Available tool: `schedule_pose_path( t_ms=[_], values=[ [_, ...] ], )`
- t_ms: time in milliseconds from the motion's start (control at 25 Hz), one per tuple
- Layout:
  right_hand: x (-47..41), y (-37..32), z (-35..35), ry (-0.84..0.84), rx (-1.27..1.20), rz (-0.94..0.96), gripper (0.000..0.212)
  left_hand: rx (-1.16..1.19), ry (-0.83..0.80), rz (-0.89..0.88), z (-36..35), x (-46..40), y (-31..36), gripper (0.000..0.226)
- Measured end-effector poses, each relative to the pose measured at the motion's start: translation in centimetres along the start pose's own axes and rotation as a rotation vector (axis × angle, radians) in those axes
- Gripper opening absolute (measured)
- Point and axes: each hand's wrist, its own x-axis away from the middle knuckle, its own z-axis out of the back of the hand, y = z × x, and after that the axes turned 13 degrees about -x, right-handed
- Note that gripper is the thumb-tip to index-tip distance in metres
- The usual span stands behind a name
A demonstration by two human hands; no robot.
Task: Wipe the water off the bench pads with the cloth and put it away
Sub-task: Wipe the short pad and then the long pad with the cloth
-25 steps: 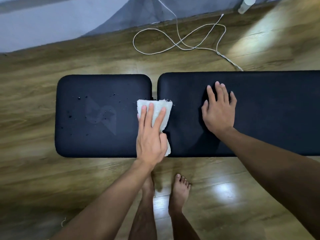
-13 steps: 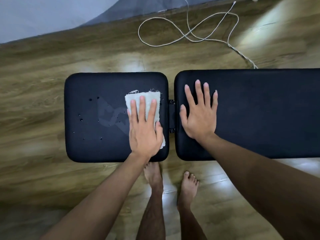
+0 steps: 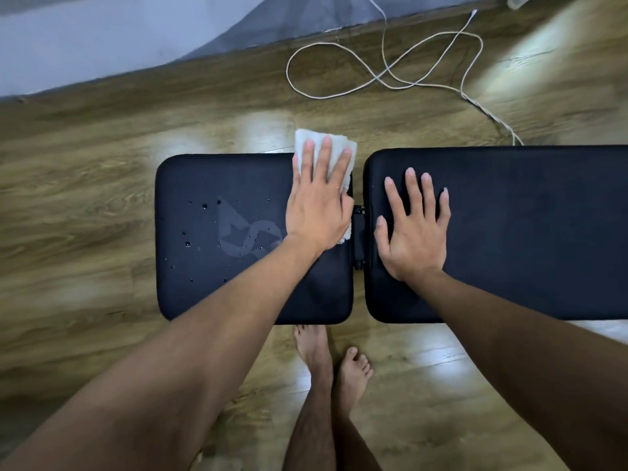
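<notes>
Flat-palmed, the left hand (image 3: 317, 202) presses the cloth (image 3: 326, 147) at the short pad's (image 3: 210, 294) far edge — droplets (image 3: 204, 205) lie to its left — while the right hand (image 3: 413, 229) rests open beside it.

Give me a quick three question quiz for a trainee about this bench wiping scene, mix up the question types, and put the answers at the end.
1. True or false: the cloth lies entirely within the short pad.
2. Which hand presses the cloth? A) left hand B) right hand C) both
3. Fill in: water droplets show on the ____ pad, not visibly on the long pad.

Key
1. False: its far end hangs past the pad's far edge, over the floor.
2. A; the right hand lies flat on the long pad, holding nothing.
3. short
</notes>
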Motion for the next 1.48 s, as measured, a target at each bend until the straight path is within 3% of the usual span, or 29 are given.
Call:
schedule_pose_path(
  t_ms=[520,680,840,1000,1280,1480],
  values=[
    [0.0,-0.3,0.3,-0.024,-0.023,-0.021,0.063,0.152,-0.034,0.083,-2.5,15.4,3.7,0.072],
    [0.0,-0.2,0.2,-0.018,-0.036,-0.021,0.063,0.159,-0.011,0.054,-1.8,11.9,3.0,0.068],
    [-0.1,-0.2,0.1,-0.009,-0.031,-0.015,0.063,0.179,0.011,0.184,-0.1,1.9,0.3,0.067],
    [-0.1,-0.3,0.1,-0.004,-0.012,-0.025,0.063,0.138,-0.017,0.165,1.0,-2.5,0.0,0.066],
    [-0.1,-0.4,0.2,-0.019,-0.015,-0.024,0.063,0.136,0.003,0.024,-0.5,6.3,0.8,0.070],
    [-0.1,-0.4,0.2,-0.006,-0.025,-0.027,0.063,0.194,-0.003,0.045,-1.8,14.1,2.1,0.068]
  ],
)
